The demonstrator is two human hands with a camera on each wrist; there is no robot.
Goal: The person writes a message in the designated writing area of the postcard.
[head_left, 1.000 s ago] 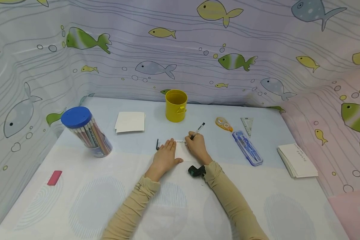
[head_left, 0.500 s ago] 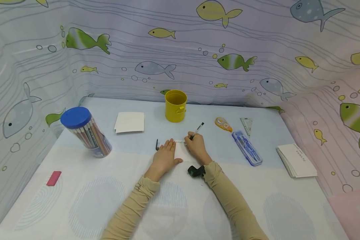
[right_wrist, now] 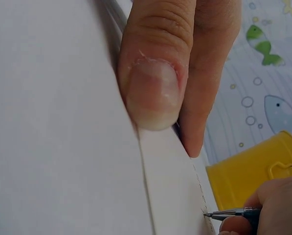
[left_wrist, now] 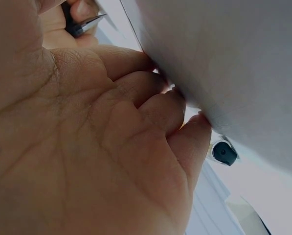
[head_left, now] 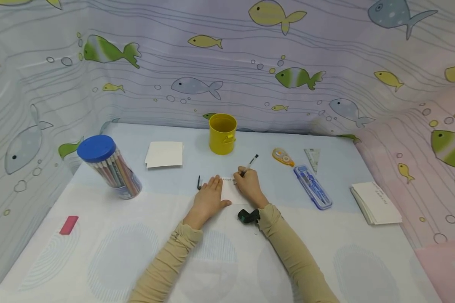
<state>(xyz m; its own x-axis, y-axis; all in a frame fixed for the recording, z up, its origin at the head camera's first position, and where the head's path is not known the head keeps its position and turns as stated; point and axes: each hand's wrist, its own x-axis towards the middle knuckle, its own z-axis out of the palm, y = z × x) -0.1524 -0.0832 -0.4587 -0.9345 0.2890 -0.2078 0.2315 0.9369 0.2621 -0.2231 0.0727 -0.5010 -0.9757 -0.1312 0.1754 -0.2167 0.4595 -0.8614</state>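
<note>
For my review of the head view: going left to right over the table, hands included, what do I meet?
Red eraser-like block → blue-lidded pencil jar → blank paper stack → left hand → right hand → orange correction tape → blue compass case → inscribed paper stack.

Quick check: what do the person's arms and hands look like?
The left sleeve and right sleeve are long, plain tan fabric, creased and gathered at the ends. The left hand and right hand are bare, with no gloves or rings visible. A small black device shows beside the right sleeve's end; I can't tell whether it's strapped on.
</note>
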